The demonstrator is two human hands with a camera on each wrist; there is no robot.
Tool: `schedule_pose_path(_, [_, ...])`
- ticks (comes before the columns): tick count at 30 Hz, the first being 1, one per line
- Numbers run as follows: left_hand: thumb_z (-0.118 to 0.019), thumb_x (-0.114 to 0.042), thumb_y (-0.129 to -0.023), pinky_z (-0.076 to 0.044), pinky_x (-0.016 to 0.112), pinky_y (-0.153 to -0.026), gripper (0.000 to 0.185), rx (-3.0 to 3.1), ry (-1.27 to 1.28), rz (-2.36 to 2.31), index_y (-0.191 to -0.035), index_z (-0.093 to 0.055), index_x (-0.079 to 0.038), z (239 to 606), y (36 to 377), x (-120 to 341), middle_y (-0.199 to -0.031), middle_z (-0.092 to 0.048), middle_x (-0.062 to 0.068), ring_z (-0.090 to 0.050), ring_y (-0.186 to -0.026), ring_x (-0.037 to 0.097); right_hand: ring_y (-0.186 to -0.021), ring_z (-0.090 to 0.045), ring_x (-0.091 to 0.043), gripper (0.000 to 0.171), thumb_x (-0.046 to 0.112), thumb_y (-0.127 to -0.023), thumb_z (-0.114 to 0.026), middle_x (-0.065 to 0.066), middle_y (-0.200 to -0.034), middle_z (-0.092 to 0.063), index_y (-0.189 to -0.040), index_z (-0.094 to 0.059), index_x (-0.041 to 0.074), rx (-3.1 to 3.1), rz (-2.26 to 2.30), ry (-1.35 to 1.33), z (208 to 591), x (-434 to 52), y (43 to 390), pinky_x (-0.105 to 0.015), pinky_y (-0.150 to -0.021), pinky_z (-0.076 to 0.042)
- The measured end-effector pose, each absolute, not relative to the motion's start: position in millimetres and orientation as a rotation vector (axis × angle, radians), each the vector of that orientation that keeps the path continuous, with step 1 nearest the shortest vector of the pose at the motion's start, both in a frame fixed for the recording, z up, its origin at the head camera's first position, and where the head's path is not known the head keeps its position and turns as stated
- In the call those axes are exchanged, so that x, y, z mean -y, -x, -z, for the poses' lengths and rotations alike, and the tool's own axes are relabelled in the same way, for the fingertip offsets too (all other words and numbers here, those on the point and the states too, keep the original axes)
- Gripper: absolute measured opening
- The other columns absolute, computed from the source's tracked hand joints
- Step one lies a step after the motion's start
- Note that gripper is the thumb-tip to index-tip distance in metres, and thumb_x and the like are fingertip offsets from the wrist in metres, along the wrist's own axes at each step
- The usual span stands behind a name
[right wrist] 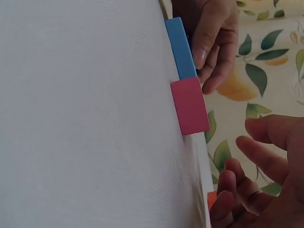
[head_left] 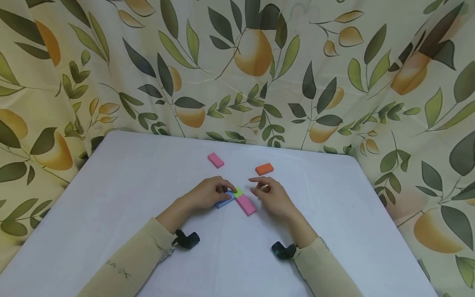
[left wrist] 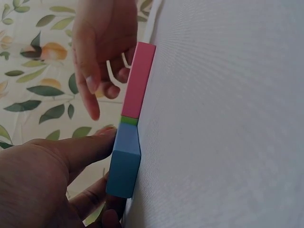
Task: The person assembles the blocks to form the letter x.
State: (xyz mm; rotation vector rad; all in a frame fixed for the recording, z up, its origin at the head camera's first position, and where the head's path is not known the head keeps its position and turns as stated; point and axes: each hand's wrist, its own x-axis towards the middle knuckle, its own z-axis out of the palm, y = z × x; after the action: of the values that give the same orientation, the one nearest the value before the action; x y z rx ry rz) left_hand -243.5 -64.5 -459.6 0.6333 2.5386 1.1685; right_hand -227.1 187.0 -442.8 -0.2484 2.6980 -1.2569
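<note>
White desk seen from the head view, its far edge against a leaf-and-fruit patterned cloth. Three blocks lie together near the middle of the desk, well clear of every edge: a blue block, a small green block and a long pink block, the green one touching the ends of the other two. Bare desk surrounds the group on the near, left and right sides. Toward the far edge lie a second pink block and an orange block, each apart from the group and from each other, with open surface between them.

Left hand: grip curled over the blue block, thumb and fingers pressed against its sides, as the left wrist view shows; the block rests flat on the desk. Fingertips reach the green block's edge.

Right hand: grip loosely spread, fingers slightly bent, holding nothing. It hovers just beside the long pink block, on the side facing the right edge, with a visible gap between fingertips and block in the right wrist view. The orange block lies just beyond this hand, toward the far edge.
</note>
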Motion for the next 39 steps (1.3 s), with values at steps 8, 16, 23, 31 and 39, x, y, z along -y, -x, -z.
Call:
schedule_pose_path(8, [-0.067, -0.026, -0.091, -0.046, 0.031, -0.079, 0.021, -2.529, -0.659, -1.182, -0.111, -0.069, -0.033, 459.6, 244.8, 65.7, -0.1, -0.06, -0.007, -0.054, -0.091, 0.014, -0.103, -0.055, -0.023, 0.036, 0.032, -0.093, -0.063, -0.002, -0.115, -0.054, -0.128, -0.06, 0.026, -2.733, 1.247, 0.153, 437.1, -189.6, 230.0, -0.033, -0.081, -0.047])
schedule_pose_path(16, [-0.066, -0.027, -0.091, -0.045, 0.031, -0.078, 0.021, -2.502, -0.617, -1.19, -0.111, -0.069, -0.036, 458.7, 243.7, 65.0, -0.102, -0.059, -0.008, -0.052, -0.092, 0.016, -0.107, -0.053, -0.023, 0.037, 0.033, -0.093, -0.064, -0.004, -0.12, -0.052, -0.129, -0.06, 0.027, -2.787, 1.215, 0.083, 432.3, -195.7, 232.5, -0.034, -0.082, -0.047])
schedule_pose_path(23, [-0.066, -0.028, -0.091, -0.045, 0.031, -0.074, 0.021, -2.49, -0.584, -1.207, -0.109, -0.068, -0.038, 460.7, 244.5, 66.8, -0.096, -0.058, -0.007, -0.053, -0.09, 0.016, -0.111, -0.052, -0.026, 0.034, 0.035, -0.094, -0.061, -0.006, -0.122, -0.051, -0.126, -0.061, 0.023, -2.831, 1.162, 0.086, 432.4, -198.5, 238.9, -0.039, -0.087, -0.047])
schedule_pose_path(31, [-0.067, -0.029, -0.091, -0.044, 0.031, -0.073, 0.02, -2.488, -0.583, -1.208, -0.108, -0.069, -0.039, 462.1, 246.7, 66.3, -0.096, -0.058, -0.006, -0.052, -0.09, 0.016, -0.114, -0.05, -0.029, 0.036, 0.035, -0.094, -0.061, -0.009, -0.126, -0.05, -0.125, -0.061, 0.018, -2.881, 1.136, 0.045, 428.8, -201.9, 248.9, -0.044, -0.092, -0.045])
schedule_pose_path(39, [-0.067, -0.029, -0.091, -0.045, 0.031, -0.073, 0.019, -2.476, -0.584, -1.219, -0.107, -0.07, -0.04, 462.6, 247.2, 66.7, -0.098, -0.058, -0.007, -0.052, -0.09, 0.017, -0.114, -0.047, -0.029, 0.036, 0.03, -0.095, -0.059, -0.011, -0.13, -0.046, -0.13, -0.059, 0.02, -2.911, 1.12, 0.032, 427.9, -204.0, 259.9, -0.044, -0.092, -0.044])
